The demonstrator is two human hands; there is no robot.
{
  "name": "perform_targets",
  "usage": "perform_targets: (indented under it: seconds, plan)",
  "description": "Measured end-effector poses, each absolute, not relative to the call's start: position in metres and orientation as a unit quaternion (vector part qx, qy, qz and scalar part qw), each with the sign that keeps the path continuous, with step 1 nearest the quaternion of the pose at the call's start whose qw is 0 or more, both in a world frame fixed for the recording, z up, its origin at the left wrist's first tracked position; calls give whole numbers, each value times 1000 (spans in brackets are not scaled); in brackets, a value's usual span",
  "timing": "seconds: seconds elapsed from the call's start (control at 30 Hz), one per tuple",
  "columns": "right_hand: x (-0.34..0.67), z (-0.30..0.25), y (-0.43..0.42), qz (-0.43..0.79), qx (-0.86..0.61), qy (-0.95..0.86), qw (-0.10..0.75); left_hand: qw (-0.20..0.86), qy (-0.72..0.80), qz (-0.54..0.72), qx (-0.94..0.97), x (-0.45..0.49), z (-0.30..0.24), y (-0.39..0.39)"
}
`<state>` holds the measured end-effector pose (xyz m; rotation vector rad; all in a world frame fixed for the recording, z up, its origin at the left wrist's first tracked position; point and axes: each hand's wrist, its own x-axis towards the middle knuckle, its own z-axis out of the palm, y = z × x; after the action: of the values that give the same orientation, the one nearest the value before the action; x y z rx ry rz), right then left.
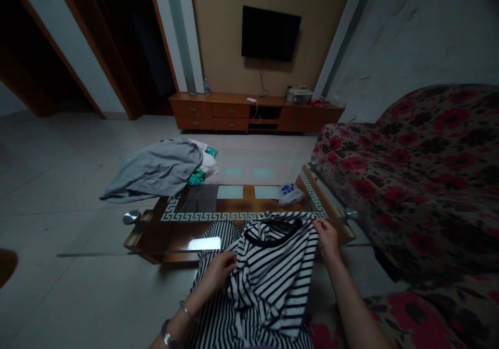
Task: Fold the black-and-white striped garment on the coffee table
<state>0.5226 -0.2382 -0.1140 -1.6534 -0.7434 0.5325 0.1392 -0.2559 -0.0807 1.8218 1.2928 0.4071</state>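
Note:
A black-and-white striped shirt [276, 266] hangs between my two hands over the near edge of the glass coffee table, its dark neckline facing up. My right hand [326, 237] pinches the cloth at the shirt's upper right. On the other side, my left hand [222, 268] is closed on the fabric left of the collar. Bracelets circle the left wrist. Below and to the left, more narrow-striped cloth [210, 297] covers my lap; where it meets the shirt is hard to make out.
A heap of grey clothing [159, 167] with white and green pieces lies on the left end of the coffee table [179, 234]. A plastic bag [290, 194] is near its right end. A flowered sofa [421, 146] stands right; a wooden cabinet [230, 112] lines the far wall below a television [271, 33].

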Motion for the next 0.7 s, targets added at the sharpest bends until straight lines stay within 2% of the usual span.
perform_targets:
  seconds: [0.1,0.3,0.4,0.5,0.6,0.7]
  plan:
    - [553,-125,-254,233,-734,-213,602,377,545,183,726,118,-76,-261]
    - [573,-144,-286,219,-773,-218,554,271,601,306,687,105,-46,-260]
    - [566,-141,-289,184,-779,-291,524,273,530,279,753,141,-45,-265]
    - [559,-129,-285,181,-772,-335,510,274,494,195,802,178,-59,-266]
    - [558,-111,-283,244,-712,-251,609,288,512,180,789,181,-59,-257]
    - [562,-88,-288,289,-618,-171,711,314,530,288,733,146,-22,-254]
